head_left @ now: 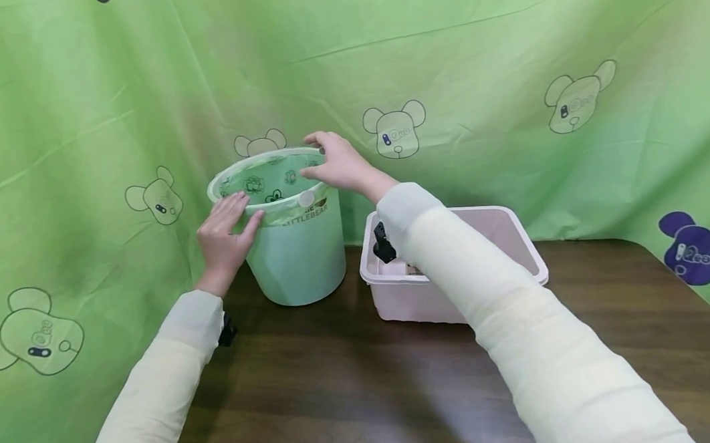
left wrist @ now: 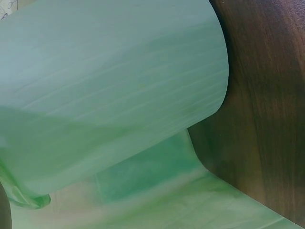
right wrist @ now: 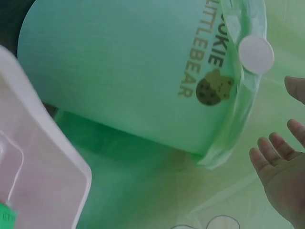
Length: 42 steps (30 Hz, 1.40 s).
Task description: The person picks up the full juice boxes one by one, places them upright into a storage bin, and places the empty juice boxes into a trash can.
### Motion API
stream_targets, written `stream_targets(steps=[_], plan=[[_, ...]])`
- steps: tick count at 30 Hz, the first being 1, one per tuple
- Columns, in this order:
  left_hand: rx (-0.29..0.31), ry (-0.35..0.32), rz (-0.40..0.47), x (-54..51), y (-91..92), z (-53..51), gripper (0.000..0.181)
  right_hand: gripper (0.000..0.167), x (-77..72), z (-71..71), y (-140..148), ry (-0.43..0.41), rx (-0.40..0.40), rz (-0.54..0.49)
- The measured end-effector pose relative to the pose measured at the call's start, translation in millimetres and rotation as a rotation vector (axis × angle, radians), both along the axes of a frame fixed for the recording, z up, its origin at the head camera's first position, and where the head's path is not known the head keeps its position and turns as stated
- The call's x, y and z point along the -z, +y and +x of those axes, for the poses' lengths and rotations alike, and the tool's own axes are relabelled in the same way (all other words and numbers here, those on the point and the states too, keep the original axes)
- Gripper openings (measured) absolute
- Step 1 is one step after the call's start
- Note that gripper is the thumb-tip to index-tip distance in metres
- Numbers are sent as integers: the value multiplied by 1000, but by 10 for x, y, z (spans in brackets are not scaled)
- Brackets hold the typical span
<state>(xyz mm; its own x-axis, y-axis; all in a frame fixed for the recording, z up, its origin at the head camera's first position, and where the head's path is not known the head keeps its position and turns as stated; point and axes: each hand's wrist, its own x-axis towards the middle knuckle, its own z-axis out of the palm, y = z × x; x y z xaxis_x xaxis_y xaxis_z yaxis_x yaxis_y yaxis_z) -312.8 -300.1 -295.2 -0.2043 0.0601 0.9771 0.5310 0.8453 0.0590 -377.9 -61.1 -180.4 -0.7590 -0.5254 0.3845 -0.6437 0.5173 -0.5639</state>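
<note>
A light green trash can (head_left: 299, 258) stands at the back left of the table, with lettering and a bear-and-cookie print on its side. A thin green patterned bag (right wrist: 224, 148) lines it and is folded outward over the rim. My left hand (head_left: 223, 238) lies at the near left of the rim, fingers extended and thumb spread apart. Over the right side of the opening is my right hand (head_left: 349, 165), fingers loosely bent. The right wrist view shows that hand (right wrist: 286, 186) apart from the rim, holding nothing. Almost none of the left hand appears in the left wrist view.
A pale pink rectangular bin (head_left: 419, 302) sits right of the can, partly hidden by my right sleeve. A green item (right wrist: 6, 217) lies inside it. The dark wooden table (head_left: 315, 384) meets a green bear-print cloth (head_left: 472, 41) behind and at both sides.
</note>
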Motion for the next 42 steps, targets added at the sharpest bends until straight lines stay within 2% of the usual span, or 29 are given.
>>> stream_targets(steps=[11, 17, 27, 38, 42], plan=[[-14, -10, -10, 20, -48, 7, 35, 65, 54, 87, 308, 99, -66, -1], [-10, -24, 9, 23, -55, 36, 40, 64, 165, 189, 566, 115, -80, 8], [-11, -58, -12, -24, -73, 80, 46, 62, 369, 343, 953, 121, -81, 11], [-16, -83, -24, -54, -48, 102, 50, 62, 537, 544, 1331, 167, -84, -6], [6, -104, -13, -70, -13, 137, 52, 62, 617, 590, 1499, 168, -66, 1]])
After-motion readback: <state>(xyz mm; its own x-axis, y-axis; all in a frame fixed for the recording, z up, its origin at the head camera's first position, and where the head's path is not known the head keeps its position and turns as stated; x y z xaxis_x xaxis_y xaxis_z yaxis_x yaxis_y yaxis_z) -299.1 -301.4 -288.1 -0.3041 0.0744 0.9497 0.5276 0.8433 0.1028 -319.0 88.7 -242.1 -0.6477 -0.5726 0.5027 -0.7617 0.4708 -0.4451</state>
